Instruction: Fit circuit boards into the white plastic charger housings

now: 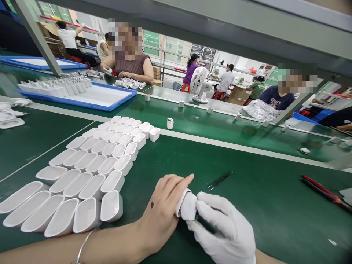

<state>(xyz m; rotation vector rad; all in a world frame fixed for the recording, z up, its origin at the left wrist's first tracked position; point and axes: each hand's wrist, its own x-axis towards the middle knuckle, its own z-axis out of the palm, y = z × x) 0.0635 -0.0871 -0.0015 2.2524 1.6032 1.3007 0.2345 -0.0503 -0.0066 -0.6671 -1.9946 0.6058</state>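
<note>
My left hand (163, 211), bare with a bracelet at the wrist, is closed around a small white plastic casing (180, 203) above the green bench. My right hand (220, 227) wears a white glove. Its fingers pinch at the casing's end, where a small dark part (196, 216) shows; most of that part is hidden by the glove. Left of my hands stand rows of open white casings (111, 206), their oval mouths facing up. Black tweezers (220, 180) lie on the bench just beyond my right hand.
Red-and-black pliers (324, 190) lie at the right. A belt beyond carries one white casing (170, 124) and spaced small pieces. A blue-rimmed tray (110, 104) with white parts stands far left. A metal shelf beam (233, 36) crosses overhead. Co-workers sit across the line near a white fan (198, 80).
</note>
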